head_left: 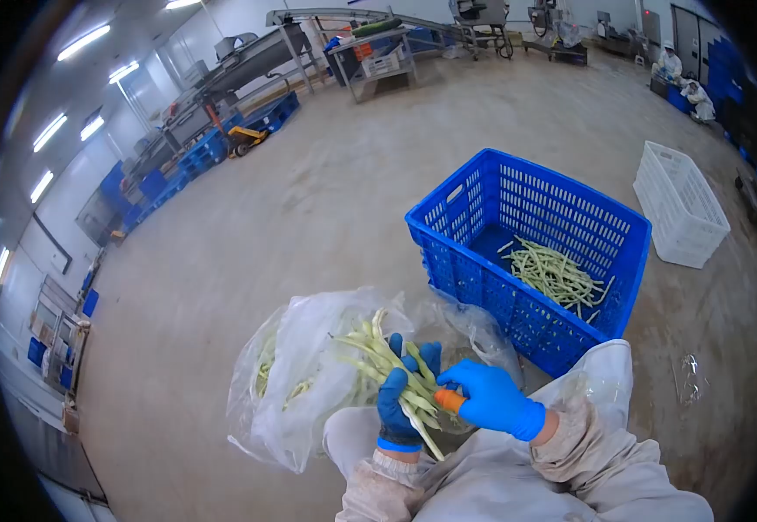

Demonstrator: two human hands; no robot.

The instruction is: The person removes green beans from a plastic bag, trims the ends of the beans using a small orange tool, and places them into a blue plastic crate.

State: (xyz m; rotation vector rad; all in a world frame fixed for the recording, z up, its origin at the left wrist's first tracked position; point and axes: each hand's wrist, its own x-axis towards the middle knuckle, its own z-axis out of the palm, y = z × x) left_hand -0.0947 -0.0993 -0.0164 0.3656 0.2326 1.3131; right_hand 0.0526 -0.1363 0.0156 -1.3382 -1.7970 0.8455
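Observation:
My left hand, in a blue glove with a darker palm, is wrapped round a bunch of pale green beans. Close beside it, my blue-gloved right hand grips a tool by its orange handle; the tool's working end cannot be made out. Both hands are above my lap. A clear plastic bag with more beans inside lies against my legs on the left. In front on the right stands a blue slatted crate, with a loose pile of beans on its bottom.
A white crate stands beyond the blue one. Clear plastic is bunched against the blue crate's near side. A scrap of plastic lies on the floor at right. Metal tables, a yellow pallet jack and seated people are far off.

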